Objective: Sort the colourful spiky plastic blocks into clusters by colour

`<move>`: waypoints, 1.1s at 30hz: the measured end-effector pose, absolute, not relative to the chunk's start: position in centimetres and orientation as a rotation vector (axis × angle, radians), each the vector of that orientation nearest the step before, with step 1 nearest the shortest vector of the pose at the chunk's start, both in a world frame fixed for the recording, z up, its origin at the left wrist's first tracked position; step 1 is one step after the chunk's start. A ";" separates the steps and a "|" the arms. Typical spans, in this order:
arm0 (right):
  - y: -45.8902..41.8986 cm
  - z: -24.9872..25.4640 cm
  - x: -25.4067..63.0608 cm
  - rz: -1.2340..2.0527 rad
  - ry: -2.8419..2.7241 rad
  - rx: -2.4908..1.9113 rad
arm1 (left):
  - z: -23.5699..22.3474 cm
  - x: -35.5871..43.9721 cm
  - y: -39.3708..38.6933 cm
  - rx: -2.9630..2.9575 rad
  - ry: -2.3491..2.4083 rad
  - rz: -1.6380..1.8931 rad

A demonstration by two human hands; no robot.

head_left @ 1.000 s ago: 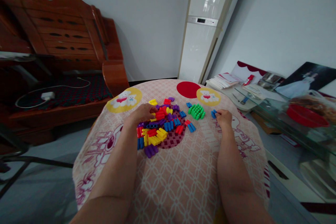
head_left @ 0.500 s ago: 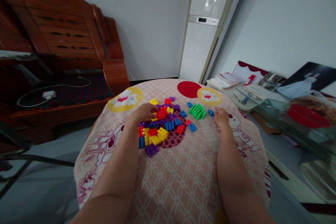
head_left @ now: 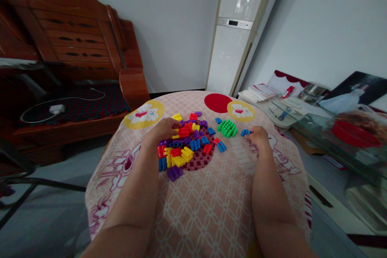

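Left hand (head_left: pixel 165 130) at the heap of blocks (head_left: pixel 181 157), right hand (head_left: pixel 258 136) at a blue block (head_left: pixel 245 132)

At the left, the left hand bends over the near-left side of the heap, its fingertips among red and yellow blocks. Whether it grasps one or only rests there, I cannot tell. The blocks lie loose and overlapping, so a push from those fingers could make them slide and mix the colours further. A purple block (head_left: pixel 174 173) sits at the near edge of the heap, where a dragging forearm might nudge it.

Right of the heap, the green blocks (head_left: pixel 228 128) stand close together in a cluster; a sideways sweep could scatter them. Farther right, the blue block lies apart from the cluster, the right hand's fingertips at its right end. I cannot tell whether they pinch it or merely touch it. A light hold on one end could let it twist or slip.

Underneath is a patterned tablecloth (head_left: pixel 205 209) on a rounded table; a fold or tug in the cloth could shift the blocks.

Around it, from the left: a carved wooden bench (head_left: pixel 75 44) with a white plug (head_left: pixel 57 109) and cord on its seat, a pale wall, and a tall white cabinet (head_left: pixel 229 44) with a small control panel. At the right come stacked papers (head_left: pixel 255 93), a metal bowl (head_left: pixel 313 88), a red basin (head_left: pixel 353 134) and a large photo (head_left: pixel 356 88) leaning against the wall.
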State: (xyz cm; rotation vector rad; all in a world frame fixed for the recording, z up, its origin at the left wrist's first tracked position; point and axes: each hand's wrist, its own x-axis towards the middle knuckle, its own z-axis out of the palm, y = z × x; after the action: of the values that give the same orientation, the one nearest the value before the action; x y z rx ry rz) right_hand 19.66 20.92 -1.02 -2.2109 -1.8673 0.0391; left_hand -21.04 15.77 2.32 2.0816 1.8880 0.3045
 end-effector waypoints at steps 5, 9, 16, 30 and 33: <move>20.9 -1.4 19.9 -0.089 -1.577 -2.261 | 2.3 -21.1 15.8 2.041 1.879 0.352; 20.7 -2.0 19.4 -0.065 -1.572 -2.336 | 3.1 -20.9 15.6 2.009 1.852 0.428; 20.7 -1.8 19.6 -0.001 -1.561 -2.366 | 3.9 -16.1 14.6 2.228 1.624 0.285; 20.9 -0.3 19.6 -0.010 -1.462 -2.238 | 2.2 -16.0 15.5 2.239 1.533 0.275; 20.5 0.8 18.9 -0.073 -1.474 -2.147 | 2.3 -15.5 15.4 2.229 1.507 0.259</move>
State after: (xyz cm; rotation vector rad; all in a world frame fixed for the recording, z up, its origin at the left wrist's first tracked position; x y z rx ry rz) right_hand 18.87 20.48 0.81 -2.1469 -1.4736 -0.0732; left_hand -15.52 15.45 2.31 2.2294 1.5072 0.2589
